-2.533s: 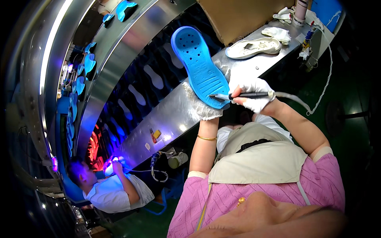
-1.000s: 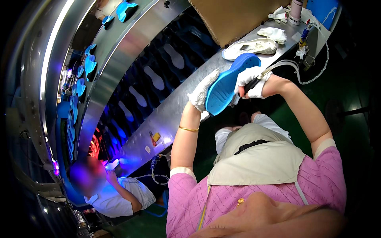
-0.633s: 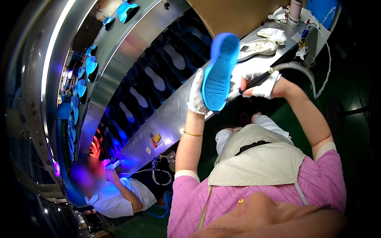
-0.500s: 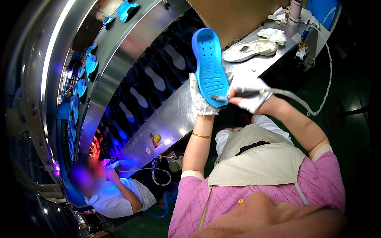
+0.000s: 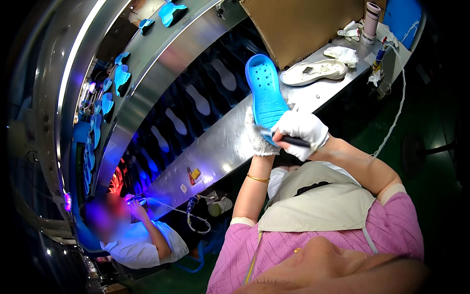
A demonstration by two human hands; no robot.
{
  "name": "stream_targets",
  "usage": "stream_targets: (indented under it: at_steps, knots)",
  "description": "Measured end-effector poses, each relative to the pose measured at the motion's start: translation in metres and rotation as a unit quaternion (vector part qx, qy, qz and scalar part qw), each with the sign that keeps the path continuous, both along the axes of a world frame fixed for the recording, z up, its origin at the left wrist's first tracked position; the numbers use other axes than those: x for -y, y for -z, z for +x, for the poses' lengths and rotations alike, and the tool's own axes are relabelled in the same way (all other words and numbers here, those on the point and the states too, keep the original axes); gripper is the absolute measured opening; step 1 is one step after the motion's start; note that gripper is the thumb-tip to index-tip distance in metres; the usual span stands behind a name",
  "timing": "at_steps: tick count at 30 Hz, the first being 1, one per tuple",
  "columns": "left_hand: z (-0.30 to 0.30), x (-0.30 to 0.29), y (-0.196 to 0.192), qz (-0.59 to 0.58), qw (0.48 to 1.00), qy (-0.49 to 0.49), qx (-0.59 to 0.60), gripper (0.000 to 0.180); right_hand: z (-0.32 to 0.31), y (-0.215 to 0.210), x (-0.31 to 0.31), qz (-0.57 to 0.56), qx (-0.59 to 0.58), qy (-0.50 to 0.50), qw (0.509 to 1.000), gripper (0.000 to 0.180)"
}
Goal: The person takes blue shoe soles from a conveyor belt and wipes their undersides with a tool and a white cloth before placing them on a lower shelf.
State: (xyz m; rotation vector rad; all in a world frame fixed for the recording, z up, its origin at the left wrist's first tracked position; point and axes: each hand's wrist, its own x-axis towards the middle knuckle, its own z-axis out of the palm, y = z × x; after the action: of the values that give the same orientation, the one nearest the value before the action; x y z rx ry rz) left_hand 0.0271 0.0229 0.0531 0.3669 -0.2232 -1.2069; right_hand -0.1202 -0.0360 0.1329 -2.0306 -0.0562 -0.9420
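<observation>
A bright blue shoe sole [image 5: 267, 90], with small holes toward its far end and ridges across the middle, is held tilted up over the bench edge. My left hand [image 5: 258, 139], in a knitted white glove, grips its near end from the left and beneath. In my right hand [image 5: 304, 128], gloved in white with bare fingertips, is a black-handled brush [image 5: 296, 141]. Its blurred tip is at the sole's near left rim; whether it touches cannot be told. A pale tube [image 5: 399, 110] hangs to the right of my right forearm.
Beyond the sole, a white shoe [image 5: 313, 76] and a crumpled white cloth [image 5: 341, 55] rest on the metal bench [image 5: 220, 139]. A cardboard box [image 5: 293, 24] stands behind. Dark conveyor slots with pale insoles [image 5: 198, 100] run leftward. A co-worker [image 5: 147, 240] sits lower left.
The sole and both hands have come nearer to me and slightly right. The brush tip has shifted from the sole's near inner face to its near left rim.
</observation>
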Motion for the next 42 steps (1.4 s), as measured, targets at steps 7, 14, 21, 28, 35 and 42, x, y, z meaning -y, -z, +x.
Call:
stream_targets:
  at_steps: [7, 14, 21, 28, 35, 42]
  knots:
    - [0.000, -0.017, -0.019, -0.016, 0.996, 0.090, -0.016, 0.073, 0.003, 0.002, 0.061, 0.333, -0.160, -0.039, 0.929, 0.007]
    - [-0.005, -0.029, -0.039, -0.035, 0.984, 0.171, 0.039, 0.083, 0.011, -0.012, 0.093, 0.291, -0.104, 0.018, 0.951, 0.013]
    - [0.001, -0.038, -0.042, -0.057, 0.978, 0.199, 0.007, 0.082, 0.012, -0.005, 0.125, 0.331, 0.031, 0.111, 0.937, 0.009]
    - [0.030, -0.041, -0.027, -0.022, 0.992, 0.124, 0.014, 0.075, 0.023, 0.010, 0.024, -0.037, 0.109, 0.127, 0.985, 0.019]
    - [0.050, -0.040, -0.122, -0.026, 0.971, 0.071, 0.226, 0.083, -0.018, -0.021, 0.019, 0.296, 0.061, 0.051, 0.952, 0.018]
    - [0.177, 0.014, -0.251, -0.209, 0.965, -0.056, 0.150, 0.079, -0.034, 0.000, 0.037, 0.404, 0.086, 0.075, 0.907, 0.020]
